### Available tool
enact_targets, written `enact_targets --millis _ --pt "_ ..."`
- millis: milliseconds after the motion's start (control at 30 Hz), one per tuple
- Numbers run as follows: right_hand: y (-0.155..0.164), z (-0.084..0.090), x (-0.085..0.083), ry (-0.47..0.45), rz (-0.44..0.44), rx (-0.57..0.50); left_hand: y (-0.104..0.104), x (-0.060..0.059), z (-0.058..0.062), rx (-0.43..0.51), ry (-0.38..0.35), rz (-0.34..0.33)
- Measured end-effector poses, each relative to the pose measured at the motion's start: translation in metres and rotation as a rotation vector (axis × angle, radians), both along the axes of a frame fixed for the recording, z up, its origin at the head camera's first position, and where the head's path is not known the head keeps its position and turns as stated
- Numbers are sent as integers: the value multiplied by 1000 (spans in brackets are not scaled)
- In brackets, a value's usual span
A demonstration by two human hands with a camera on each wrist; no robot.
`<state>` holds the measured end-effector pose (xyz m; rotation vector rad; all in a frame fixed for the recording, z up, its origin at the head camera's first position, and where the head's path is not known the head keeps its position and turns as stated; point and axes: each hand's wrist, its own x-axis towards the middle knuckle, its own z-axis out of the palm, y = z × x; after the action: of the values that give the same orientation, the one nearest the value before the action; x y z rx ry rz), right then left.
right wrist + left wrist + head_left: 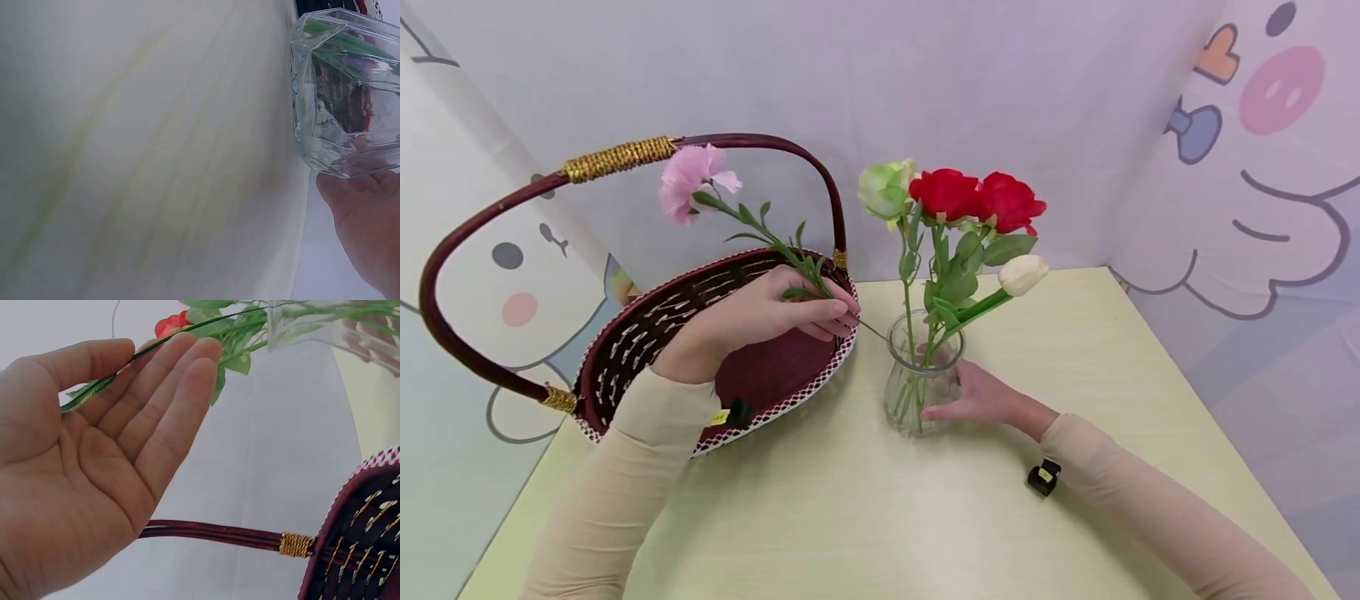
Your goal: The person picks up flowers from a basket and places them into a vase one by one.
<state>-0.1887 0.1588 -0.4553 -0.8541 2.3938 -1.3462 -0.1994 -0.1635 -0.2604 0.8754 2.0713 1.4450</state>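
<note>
My left hand pinches the green stem of a pink carnation over the basket's right rim; the stem's thin tip points toward the glass vase. In the left wrist view the stem lies between thumb and straight fingers. The vase holds two red roses, a pale green rose and a white tulip. My right hand wraps the vase's right side near its base, also seen as palm against the glass.
A dark red woven basket with a tall arched handle and lace rim sits at the table's left. The pale yellow-green table is backed by cartoon-printed walls. Black wrist cameras sit on both sleeves.
</note>
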Motion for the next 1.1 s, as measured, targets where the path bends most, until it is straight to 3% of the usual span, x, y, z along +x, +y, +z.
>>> enact_targets --millis 433,667,1100 --pt "1 2 1 -21 -5 -13 15 -3 -23 -78 22 -14" --pt "0 0 0 -10 -5 -9 21 -3 -37 -109 82 -10" --pt "0 1 1 -23 0 -27 35 3 -37 -97 237 -7"
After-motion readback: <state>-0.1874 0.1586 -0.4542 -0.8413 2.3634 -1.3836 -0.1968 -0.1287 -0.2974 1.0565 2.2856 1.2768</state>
